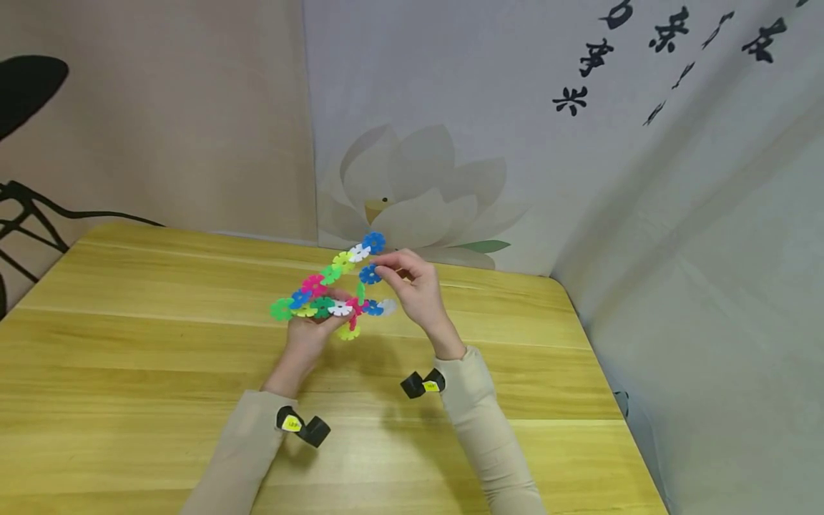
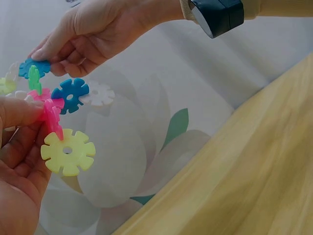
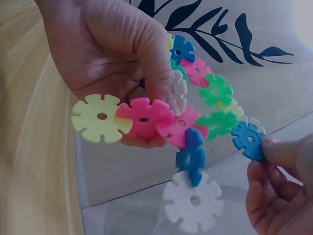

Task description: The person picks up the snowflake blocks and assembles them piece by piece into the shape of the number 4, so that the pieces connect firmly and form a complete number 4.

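Note:
My left hand [image 1: 305,337] holds up a chain of interlocking flower-shaped plastic discs [image 1: 313,285], with its thumb over a white disc [image 1: 340,308] near a pink junction [image 3: 182,125]. From that junction branch a yellow disc [image 2: 68,152], a blue disc [image 2: 71,95] with a white disc [image 3: 193,201] at its end, and a green disc [image 3: 215,124]. My right hand [image 1: 417,290] pinches a blue disc [image 3: 248,139] between thumb and fingers, at the green disc's outer end. Above it, another blue disc [image 1: 373,242] tips the slanting upper row.
The wooden table [image 1: 161,343] lies below both hands. Behind it hangs a pale curtain [image 1: 412,86] with a lotus print and dark characters. Black wrist cameras [image 1: 315,431] sit on both sleeves. A dark chair-like frame [image 1: 26,214] stands at the far left.

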`<state>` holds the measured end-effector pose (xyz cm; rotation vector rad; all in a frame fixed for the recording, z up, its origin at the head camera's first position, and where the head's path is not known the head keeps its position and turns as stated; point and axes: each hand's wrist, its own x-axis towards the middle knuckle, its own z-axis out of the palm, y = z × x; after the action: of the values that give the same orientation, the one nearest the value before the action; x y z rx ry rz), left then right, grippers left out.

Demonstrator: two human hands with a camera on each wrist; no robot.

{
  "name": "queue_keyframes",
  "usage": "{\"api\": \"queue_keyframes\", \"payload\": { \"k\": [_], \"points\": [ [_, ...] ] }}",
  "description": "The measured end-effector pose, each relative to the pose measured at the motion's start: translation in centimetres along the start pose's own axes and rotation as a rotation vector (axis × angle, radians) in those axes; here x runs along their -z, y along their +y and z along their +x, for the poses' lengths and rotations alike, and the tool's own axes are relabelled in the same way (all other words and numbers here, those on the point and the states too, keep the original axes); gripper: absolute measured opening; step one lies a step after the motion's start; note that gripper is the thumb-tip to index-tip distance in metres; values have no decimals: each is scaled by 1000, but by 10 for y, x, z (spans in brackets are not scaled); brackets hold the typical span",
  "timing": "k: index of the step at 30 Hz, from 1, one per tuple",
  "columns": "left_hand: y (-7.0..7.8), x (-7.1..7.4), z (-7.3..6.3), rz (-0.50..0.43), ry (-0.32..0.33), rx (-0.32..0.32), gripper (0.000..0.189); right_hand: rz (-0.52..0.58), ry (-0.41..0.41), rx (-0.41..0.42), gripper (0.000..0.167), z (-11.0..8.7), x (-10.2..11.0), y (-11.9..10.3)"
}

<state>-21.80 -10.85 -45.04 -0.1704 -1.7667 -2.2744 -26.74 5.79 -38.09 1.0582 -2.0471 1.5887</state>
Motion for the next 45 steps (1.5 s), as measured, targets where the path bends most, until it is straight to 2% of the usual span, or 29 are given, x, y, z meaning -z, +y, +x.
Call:
{"api": "queue_keyframes", "payload": {
  "k": [4, 9, 16, 21, 25, 32, 38, 45],
  "points": [
    [-1, 1, 2, -1, -6, 4, 25, -16, -4, 1, 10, 3, 0, -12],
    [-2, 2, 4, -9, -23, -6, 24, -48, -27, 71, 9, 7, -1, -29],
    [-3, 4, 6, 27, -31, 15, 25, -74, -54, 70, 10, 6, -1, -6],
    [-2, 5, 4, 44, -32, 50, 26, -95, -76, 113, 11, 6, 0, -3],
    [-1, 4, 4, 35, -29, 64, 26, -109, -88, 107, 11, 6, 0, -3],
    [-1, 3, 4, -21, -20, 32, 23, -129, -64, 72, 11, 6, 0, -8],
    [-2, 5, 8, -18, -42, -8, 22, -138, -61, 99, 10, 8, -2, -16],
    [-2, 6, 10, -25, -66, -11, 21, -148, -56, 74, 11, 8, -3, -7]
  ]
}}
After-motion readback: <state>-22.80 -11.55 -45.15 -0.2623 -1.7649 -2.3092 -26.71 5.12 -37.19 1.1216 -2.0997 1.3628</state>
